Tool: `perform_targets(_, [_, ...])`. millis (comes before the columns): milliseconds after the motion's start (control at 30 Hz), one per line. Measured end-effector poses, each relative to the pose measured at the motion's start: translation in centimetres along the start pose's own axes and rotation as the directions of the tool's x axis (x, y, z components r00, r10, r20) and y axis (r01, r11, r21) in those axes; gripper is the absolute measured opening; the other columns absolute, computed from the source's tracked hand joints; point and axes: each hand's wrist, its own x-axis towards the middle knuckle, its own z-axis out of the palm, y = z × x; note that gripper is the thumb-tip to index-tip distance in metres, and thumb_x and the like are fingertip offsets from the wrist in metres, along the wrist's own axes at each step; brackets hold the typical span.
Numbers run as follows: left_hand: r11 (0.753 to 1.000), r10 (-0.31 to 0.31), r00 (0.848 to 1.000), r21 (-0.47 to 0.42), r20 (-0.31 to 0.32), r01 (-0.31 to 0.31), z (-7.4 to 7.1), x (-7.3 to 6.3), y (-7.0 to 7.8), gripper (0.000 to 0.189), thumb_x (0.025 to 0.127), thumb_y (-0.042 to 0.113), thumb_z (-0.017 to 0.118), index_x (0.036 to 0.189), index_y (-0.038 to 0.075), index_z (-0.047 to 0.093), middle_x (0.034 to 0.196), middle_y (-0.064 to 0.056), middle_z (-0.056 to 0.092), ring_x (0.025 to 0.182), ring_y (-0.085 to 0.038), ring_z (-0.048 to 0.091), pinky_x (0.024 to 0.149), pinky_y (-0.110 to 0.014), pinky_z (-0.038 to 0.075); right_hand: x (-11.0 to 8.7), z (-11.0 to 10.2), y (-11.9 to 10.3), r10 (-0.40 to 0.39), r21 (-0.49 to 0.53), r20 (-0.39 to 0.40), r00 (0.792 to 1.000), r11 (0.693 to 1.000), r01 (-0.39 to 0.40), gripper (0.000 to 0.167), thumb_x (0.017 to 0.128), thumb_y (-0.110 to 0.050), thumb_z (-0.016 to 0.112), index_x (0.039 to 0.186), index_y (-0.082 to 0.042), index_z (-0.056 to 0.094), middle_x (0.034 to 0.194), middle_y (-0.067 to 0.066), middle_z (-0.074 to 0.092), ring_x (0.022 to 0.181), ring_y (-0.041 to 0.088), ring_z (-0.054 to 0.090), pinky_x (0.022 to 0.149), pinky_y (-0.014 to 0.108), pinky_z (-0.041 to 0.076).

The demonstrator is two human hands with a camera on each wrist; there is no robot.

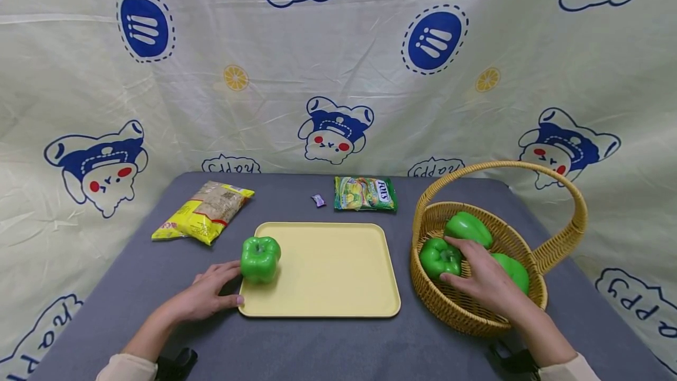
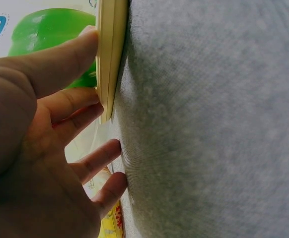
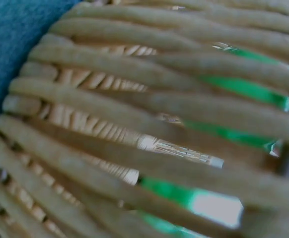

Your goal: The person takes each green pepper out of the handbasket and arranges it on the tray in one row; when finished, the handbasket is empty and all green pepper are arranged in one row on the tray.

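A green bell pepper (image 1: 260,258) stands on the left end of a pale yellow tray (image 1: 328,269). My left hand (image 1: 208,293) is at the tray's left edge, its fingers fairly straight and its thumb touching the rim; the left wrist view shows the thumb against the tray's side (image 2: 109,54). On the right, my right hand (image 1: 483,278) reaches into a wicker basket (image 1: 471,325), thumb and fingers around a green bell pepper (image 1: 439,258). Two more green peppers, one behind (image 1: 468,228) and one partly hidden by the hand (image 1: 513,272), lie in the basket. Wicker weave fills the right wrist view, hiding that hand.
The basket's tall handle (image 1: 579,210) arches over its right side. Toward the back of the grey table (image 1: 338,351) lie a yellow snack bag (image 1: 206,210), a small purple wrapped piece (image 1: 318,200) and a green packet (image 1: 365,194). A printed curtain hangs behind.
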Motion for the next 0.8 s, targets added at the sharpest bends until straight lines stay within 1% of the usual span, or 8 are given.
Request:
perform_targets(200, [1.000,0.007,1.000,0.000,-0.006,-0.007,0.0,-0.1,0.1,0.064,0.084,0.038,0.067,0.135,0.004,0.049,0.145,-0.019,0.041,0.129,-0.041,0.034,0.088,-0.063,0.026,-0.3,-0.5,-0.3,-0.037,0.008,-0.100,0.994,0.999,0.038,0.067,0.079,-0.022,0.076,0.133,0.002,0.046,0.127,0.027,0.051,0.115,0.042,0.048,0.086,0.059,0.041])
perform_targets(333, [1.000,0.015,1.000,0.002,-0.005,-0.015,0.0,-0.1,0.1,0.064,0.084,0.038,0.067,0.135,0.005,0.049,0.145,-0.019,0.041,0.128,-0.041,0.034,0.087,-0.062,0.027,-0.4,-0.8,-0.5,-0.070,-0.014,-0.172,0.983,0.998,0.069,0.066,0.077,-0.020,0.078,0.132,0.000,0.049,0.124,0.024,0.053,0.112,0.038,0.048,0.082,0.056,0.042])
perform_targets(433, [1.000,0.004,1.000,-0.003,-0.004,-0.004,0.1,-0.1,0.0,0.064,0.084,0.039,0.067,0.136,0.005,0.049,0.145,-0.019,0.040,0.129,-0.041,0.034,0.088,-0.063,0.026,-0.6,-1.0,-0.7,-0.089,-0.030,-0.217,0.972,0.996,0.084,0.066,0.075,-0.020,0.079,0.132,-0.002,0.050,0.123,0.020,0.053,0.111,0.034,0.047,0.080,0.054,0.042])
perform_targets(733, [1.000,-0.002,1.000,-0.002,-0.003,0.002,0.1,0.0,-0.1,0.065,0.084,0.039,0.067,0.136,0.004,0.049,0.145,-0.020,0.040,0.129,-0.041,0.034,0.089,-0.066,0.025,-1.0,-1.5,-2.5,-0.101,-0.036,-0.268,0.958,0.995,0.095,0.068,0.075,-0.022,0.080,0.135,-0.010,0.050,0.123,0.015,0.053,0.113,0.031,0.046,0.077,0.052,0.044])
perform_targets(800, [1.000,-0.002,1.000,-0.002,-0.005,0.002,0.1,0.0,-0.1,0.065,0.084,0.039,0.067,0.136,0.003,0.049,0.145,-0.020,0.040,0.129,-0.042,0.033,0.090,-0.066,0.025,-1.0,-1.7,-2.9,-0.104,-0.039,-0.278,0.955,0.995,0.097,0.069,0.074,-0.022,0.080,0.135,-0.011,0.050,0.124,0.014,0.053,0.114,0.029,0.046,0.078,0.049,0.044])
